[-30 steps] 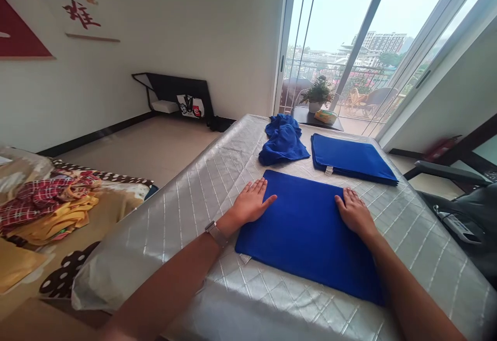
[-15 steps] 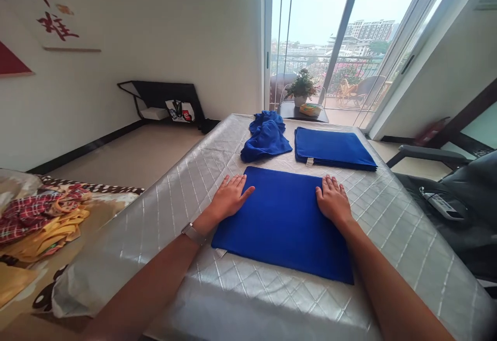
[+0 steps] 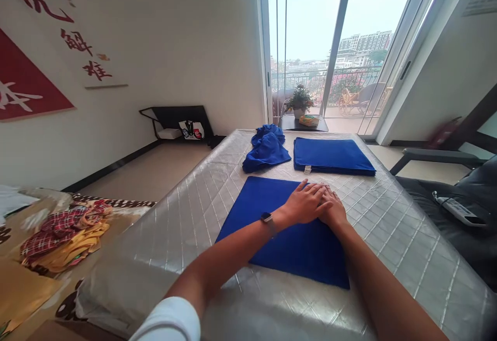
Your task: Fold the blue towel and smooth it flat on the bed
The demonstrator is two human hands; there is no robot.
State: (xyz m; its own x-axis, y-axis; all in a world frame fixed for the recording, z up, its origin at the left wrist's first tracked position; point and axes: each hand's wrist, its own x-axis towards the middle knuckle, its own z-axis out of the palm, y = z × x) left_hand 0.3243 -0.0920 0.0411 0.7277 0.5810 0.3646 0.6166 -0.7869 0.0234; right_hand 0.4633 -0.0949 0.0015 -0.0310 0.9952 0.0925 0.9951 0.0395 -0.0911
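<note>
A flat, rectangular blue cloth (image 3: 267, 196) lies smooth on the silver quilted mattress (image 3: 186, 217). My left hand (image 3: 303, 204), with a watch on its wrist, reaches across the cloth to its far right part, fingers stretched out and lying flat. My right hand (image 3: 334, 209) rests at the cloth's right edge, partly covered by the left fingertips; its visible fingers are stretched out too. Neither hand grips anything. Beyond them sits a neat stack of folded blue cloths (image 3: 334, 154) with a white tag at its front. Left of that is a crumpled blue cloth (image 3: 267, 152).
On the left, a plaid cloth (image 3: 58, 232) and yellow cloth (image 3: 77, 245) lie heaped on a lower surface. A dark chair (image 3: 423, 188) holding a white power strip (image 3: 460, 210) stands at the right. Past the mattress, a small table bears a potted plant (image 3: 300, 100).
My left hand has moved right, from the cloth's left edge across to my right hand. The right hand has stayed at the right edge. The view has tilted up slightly.
</note>
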